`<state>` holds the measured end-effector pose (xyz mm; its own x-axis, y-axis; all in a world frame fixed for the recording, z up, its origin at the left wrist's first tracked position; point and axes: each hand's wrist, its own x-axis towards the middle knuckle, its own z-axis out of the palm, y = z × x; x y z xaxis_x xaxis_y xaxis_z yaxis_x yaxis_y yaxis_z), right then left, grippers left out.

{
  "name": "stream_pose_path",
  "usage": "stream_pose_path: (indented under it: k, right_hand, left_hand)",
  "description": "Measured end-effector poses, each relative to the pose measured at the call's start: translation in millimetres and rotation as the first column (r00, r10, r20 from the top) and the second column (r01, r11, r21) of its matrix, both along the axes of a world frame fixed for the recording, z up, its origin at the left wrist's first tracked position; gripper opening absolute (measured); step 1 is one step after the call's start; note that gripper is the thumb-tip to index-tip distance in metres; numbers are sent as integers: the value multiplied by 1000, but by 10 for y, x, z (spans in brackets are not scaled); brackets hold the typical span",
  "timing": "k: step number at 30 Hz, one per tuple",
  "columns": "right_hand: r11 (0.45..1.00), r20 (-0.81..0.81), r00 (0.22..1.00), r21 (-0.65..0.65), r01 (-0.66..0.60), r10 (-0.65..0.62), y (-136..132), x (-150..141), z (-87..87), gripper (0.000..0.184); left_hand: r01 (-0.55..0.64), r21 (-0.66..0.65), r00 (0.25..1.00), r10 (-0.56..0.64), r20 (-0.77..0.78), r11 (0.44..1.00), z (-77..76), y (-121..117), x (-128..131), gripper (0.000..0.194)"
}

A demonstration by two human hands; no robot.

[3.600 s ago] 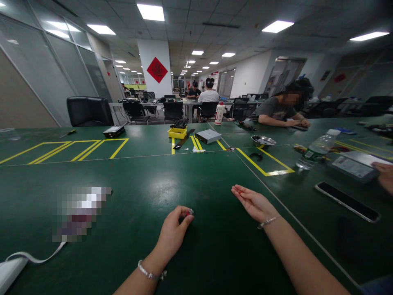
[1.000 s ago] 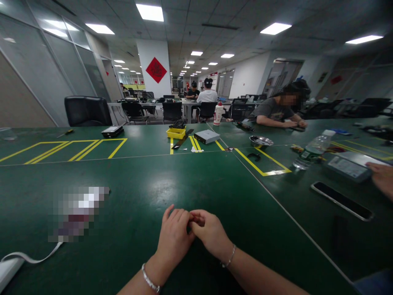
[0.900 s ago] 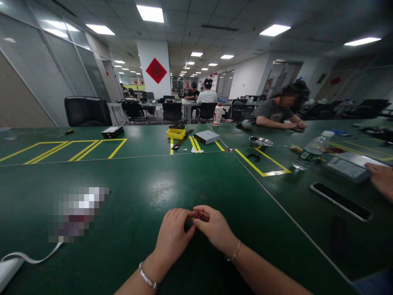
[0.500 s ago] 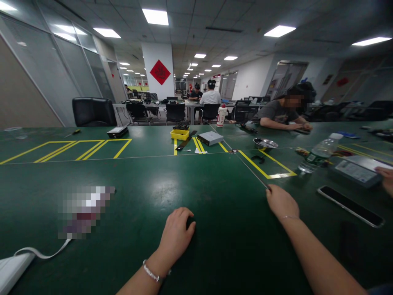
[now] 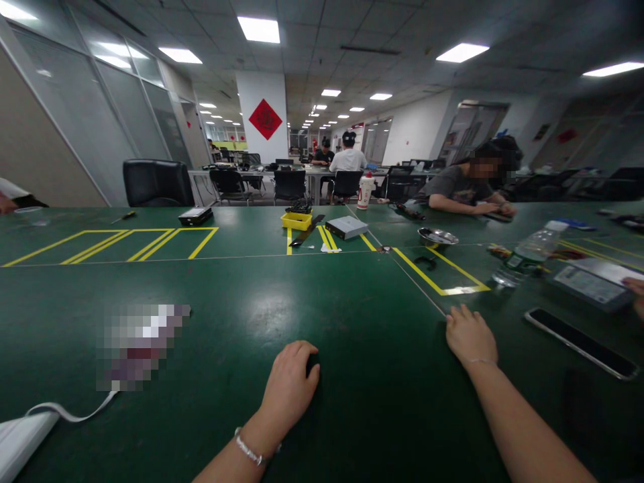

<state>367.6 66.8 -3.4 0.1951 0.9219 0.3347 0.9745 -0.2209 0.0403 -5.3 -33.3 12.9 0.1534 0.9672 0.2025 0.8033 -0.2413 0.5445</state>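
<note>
Left hand: the left hand [image 5: 290, 379] was palm down on the bench [image 5: 382, 409], fingers curled, thumb standing off the forefinger; whether anything lay beneath could not be made out.
Right hand: the right hand [image 5: 471, 335] was well off to the side, palm down, fingertips at the pale seam [image 5: 422, 290]; its underside was hidden, so a grip could not be confirmed.
Hands together?: no, well apart, bare bench between them.
Progress: seemingly a pause in handling. No piece showed in or between the hands, so how much was done or left could not be read.
Nearest things: the phone [image 5: 581, 343] lay flat beyond the right hand, on its outer side, not touching; a blurred-out item [image 5: 145, 342] on a white strap [image 5: 70, 417] lay well to the left of the left hand.
Bench: dark green, smooth, scuffed in the middle, with a soft sheen from the lights.
Phone: long rounded slab, glossy black face, pale rim.
Tape: yellow tape [image 5: 417, 271], straight strips, marking an outline past the right hand.
Bowl: shallow, round, shiny metal bowl [image 5: 438, 243].
Bottle: clear plastic bottle [image 5: 526, 255], green label, white cap.
Grey box: flat, hard-edged grey box [image 5: 347, 227], near a yellow tray [image 5: 296, 223].
Bracelet: silvery, beaded-looking bracelet [image 5: 249, 448], left wrist.
</note>
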Motion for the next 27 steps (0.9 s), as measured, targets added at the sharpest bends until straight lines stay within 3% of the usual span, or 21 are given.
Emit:
stream_pose_path:
  k: [2, 4, 6, 9, 11, 13, 17, 19, 22, 25, 27]
  right_hand:
    - [995, 19, 996, 50, -84, 83, -42, -187, 41, 46]
    - [960, 10, 961, 35, -276, 276, -110, -473, 90, 45]
    - [875, -53, 875, -33, -483, 481, -218, -826, 129, 45]
    - [712, -193, 723, -133, -689, 663, -442, -1357, 151, 46]
    - [617, -274, 647, -199, -762, 711, -592, -1626, 154, 50]
    - [557, -336, 612, -254, -791, 716, -698, -1788, 163, 52]
    - [512, -393, 582, -277, -813, 712, -693, -1794, 209, 50]
    - [551, -372, 604, -249, -796, 704, -585, -1660, 227, 48]
    - [750, -251, 762, -162, -641, 597, -348, -1285, 223, 44]
    - [938, -104, 937, -61, -341, 334, -132, -739, 169, 44]
    - [990, -64, 989, -44, -135, 132, -51, -369, 114, 47]
  left_hand:
    - [-1, -4, 1000, 1, -26, 1000, -26, 4, -7, 27]
    - [41, -9, 996, -41, -76, 999, -55, 4, -13, 35]
    - [125, -15, 981, -126, -150, 992, -78, -2, -14, 44]
    - [216, -34, 940, -217, -264, 976, -96, -15, -7, 57]
    - [227, -40, 921, -228, -315, 973, -99, -22, -1, 61]
    - [233, -48, 910, -235, -341, 971, -98, -26, 4, 61]
    - [224, -74, 913, -236, -333, 972, -93, -25, 6, 62]
    - [216, -81, 920, -230, -317, 973, -88, -22, 3, 62]
    - [210, -92, 928, -228, -293, 973, -78, -16, -7, 62]
    - [205, -104, 935, -226, -272, 973, -67, -10, -20, 59]
    - [200, -111, 939, -223, -262, 974, -62, -9, -28, 58]
